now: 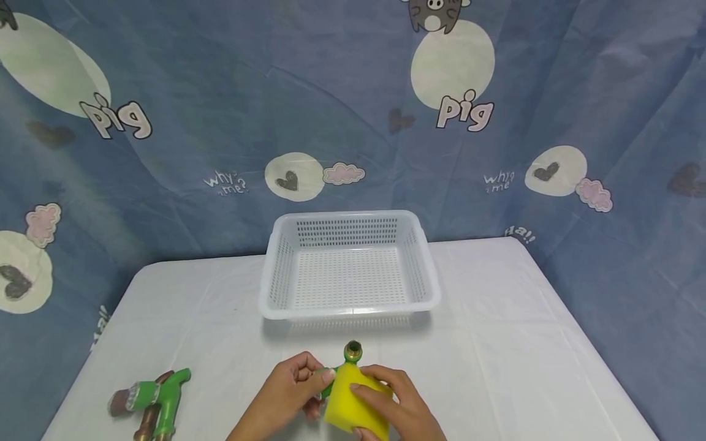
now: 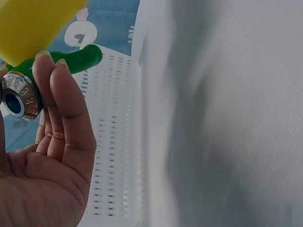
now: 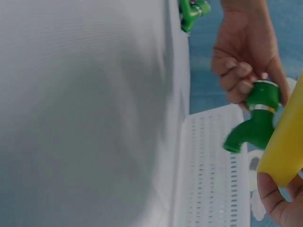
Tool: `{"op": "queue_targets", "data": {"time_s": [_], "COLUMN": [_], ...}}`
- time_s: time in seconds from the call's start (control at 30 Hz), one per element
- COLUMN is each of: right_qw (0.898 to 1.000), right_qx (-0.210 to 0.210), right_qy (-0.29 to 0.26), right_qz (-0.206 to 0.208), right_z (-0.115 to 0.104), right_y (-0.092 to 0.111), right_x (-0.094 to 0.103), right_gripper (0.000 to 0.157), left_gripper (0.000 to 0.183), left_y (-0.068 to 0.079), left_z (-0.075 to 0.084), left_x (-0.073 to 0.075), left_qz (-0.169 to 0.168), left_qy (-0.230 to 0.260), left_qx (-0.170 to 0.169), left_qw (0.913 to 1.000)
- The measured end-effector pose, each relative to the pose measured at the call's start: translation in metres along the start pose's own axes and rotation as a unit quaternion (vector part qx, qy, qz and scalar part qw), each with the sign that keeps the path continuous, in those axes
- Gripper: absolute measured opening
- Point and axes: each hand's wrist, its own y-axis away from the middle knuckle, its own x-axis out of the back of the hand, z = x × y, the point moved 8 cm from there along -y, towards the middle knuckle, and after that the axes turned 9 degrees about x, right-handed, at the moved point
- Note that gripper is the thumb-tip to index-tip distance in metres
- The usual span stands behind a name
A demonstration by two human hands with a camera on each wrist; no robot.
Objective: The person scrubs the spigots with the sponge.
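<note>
A green tap [image 1: 353, 352] with a metal collar is pinched by my left hand [image 1: 291, 387] near the front middle of the table. My right hand [image 1: 407, 405] holds a yellow sponge [image 1: 350, 401], which covers part of the tap in the head view. In the right wrist view, the tap's curved spout [image 3: 241, 132] points down and left, and the sponge [image 3: 286, 142] lies along its side. The left wrist view shows the collar [image 2: 22, 97] between thumb and fingers, with the sponge [image 2: 38, 28] above.
A white perforated basket [image 1: 350, 312] stands behind the hands at the table's back edge. Several green and brown taps [image 1: 170, 398] lie together at the front left of the white-covered table [image 1: 513, 355]. A blue printed cloth [image 1: 342, 110] hangs behind and beside the table.
</note>
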Motion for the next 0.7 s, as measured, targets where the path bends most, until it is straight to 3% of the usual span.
{"op": "queue_targets", "data": {"time_s": [0.27, 0.53, 0.7], "right_qw": [0.997, 0.994, 0.990], "right_qx": [-0.055, -0.092, -0.125], "right_qy": [0.045, -0.033, -0.022], "right_qz": [-0.018, 0.053, 0.059], "right_z": [0.017, 0.040, 0.049], "right_y": [0.012, 0.020, 0.018], "right_x": [0.001, 0.017, 0.026], "right_gripper": [0.056, 0.057, 0.057], "left_gripper": [0.038, 0.035, 0.036], "left_y": [0.001, 0.000, 0.002], "left_z": [0.002, 0.003, 0.004], "left_x": [0.001, 0.000, -0.004], "left_qz": [-0.004, -0.022, -0.031], "left_qy": [0.014, 0.012, -0.015], "left_qx": [-0.011, -0.023, -0.031], "left_qw": [0.9998, 0.9994, 0.9989]}}
